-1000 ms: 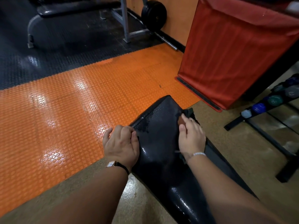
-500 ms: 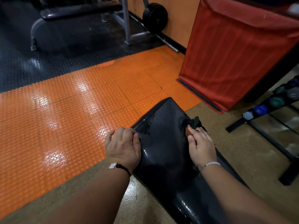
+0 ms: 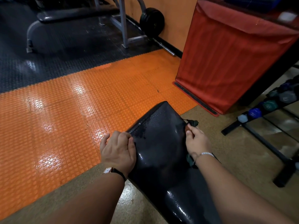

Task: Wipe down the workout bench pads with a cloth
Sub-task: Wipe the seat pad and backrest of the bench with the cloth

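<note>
A glossy black bench pad (image 3: 160, 143) runs from the lower right toward the middle, wet with droplets near its far end. My left hand (image 3: 118, 149) grips the pad's left edge, fingers curled over it. My right hand (image 3: 196, 141) is at the pad's right edge and holds a dark green cloth (image 3: 193, 123) against it. Part of the cloth pokes out beyond my fingertips and another bit shows below my wrist.
An orange studded floor mat (image 3: 64, 118) lies to the left and a black mat beyond it. A red padded box (image 3: 229, 55) stands at the right. A dumbbell rack (image 3: 265, 110) is at the far right. Another bench (image 3: 72, 15) and a weight plate (image 3: 152, 21) stand at the back.
My right hand has slid with the cloth from the top of the pad to its right edge. My left hand keeps its grip on the left edge.
</note>
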